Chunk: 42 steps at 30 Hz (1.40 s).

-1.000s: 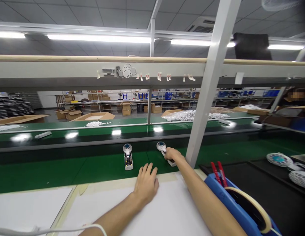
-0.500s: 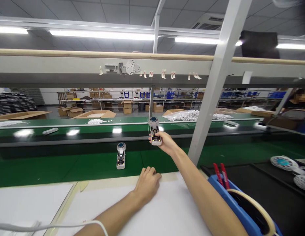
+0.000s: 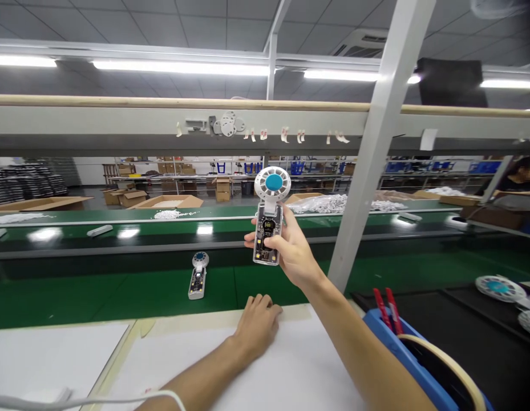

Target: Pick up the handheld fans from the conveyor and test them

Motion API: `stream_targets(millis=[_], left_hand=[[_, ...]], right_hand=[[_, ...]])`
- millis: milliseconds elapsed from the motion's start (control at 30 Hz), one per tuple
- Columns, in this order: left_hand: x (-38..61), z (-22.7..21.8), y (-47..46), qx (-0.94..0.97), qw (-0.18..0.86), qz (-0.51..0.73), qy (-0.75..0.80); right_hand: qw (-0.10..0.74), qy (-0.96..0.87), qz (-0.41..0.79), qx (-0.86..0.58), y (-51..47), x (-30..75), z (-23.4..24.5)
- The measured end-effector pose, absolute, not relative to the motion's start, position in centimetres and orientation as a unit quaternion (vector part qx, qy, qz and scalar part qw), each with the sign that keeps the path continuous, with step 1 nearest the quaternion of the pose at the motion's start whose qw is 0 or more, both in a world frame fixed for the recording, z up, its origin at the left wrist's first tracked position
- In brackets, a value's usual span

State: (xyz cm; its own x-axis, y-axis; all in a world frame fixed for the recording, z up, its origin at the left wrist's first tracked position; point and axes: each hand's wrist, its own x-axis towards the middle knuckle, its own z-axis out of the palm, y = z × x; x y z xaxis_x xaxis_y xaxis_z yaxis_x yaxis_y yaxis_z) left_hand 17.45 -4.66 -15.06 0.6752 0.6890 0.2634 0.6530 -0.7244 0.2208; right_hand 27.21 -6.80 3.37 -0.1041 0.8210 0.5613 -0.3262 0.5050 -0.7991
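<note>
Raised over the green belt, my right hand (image 3: pixel 296 254) grips a small handheld fan (image 3: pixel 267 234) by its handle, thumb across the front. The fan stands upright, with a round white head, a blue centre and a bare circuit board in the handle. A second handheld fan (image 3: pixel 198 276) of the same look lies on the belt to the left, apart from both hands. My left hand (image 3: pixel 258 324) rests on the white work surface (image 3: pixel 290 365) at its far edge, fingers loosely bent and slightly apart, with nothing visible in them.
The green belt (image 3: pixel 132 291) runs across in front. A grey post (image 3: pixel 367 160) slants up on the right. Beside my right forearm sits a blue bin (image 3: pixel 412 365) holding red-handled tools (image 3: pixel 388 311). A white cable (image 3: pixel 97 399) crosses the lower left. Another person (image 3: pixel 519 180) is at far right.
My right hand has turned the held fan upright, so its front faces me and appears larger. The fan on the belt has shifted left. My left hand stays in place.
</note>
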Motion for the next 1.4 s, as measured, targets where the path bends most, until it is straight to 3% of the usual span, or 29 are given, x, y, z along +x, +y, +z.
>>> stream_targets(millis=[1400], left_hand=[[17.5, -15.1, -4.6, 0.910, 0.060, 0.161, 0.377]], right_hand=[[0.623, -0.591, 0.456, -0.234, -9.6, 26.9, 4.6]])
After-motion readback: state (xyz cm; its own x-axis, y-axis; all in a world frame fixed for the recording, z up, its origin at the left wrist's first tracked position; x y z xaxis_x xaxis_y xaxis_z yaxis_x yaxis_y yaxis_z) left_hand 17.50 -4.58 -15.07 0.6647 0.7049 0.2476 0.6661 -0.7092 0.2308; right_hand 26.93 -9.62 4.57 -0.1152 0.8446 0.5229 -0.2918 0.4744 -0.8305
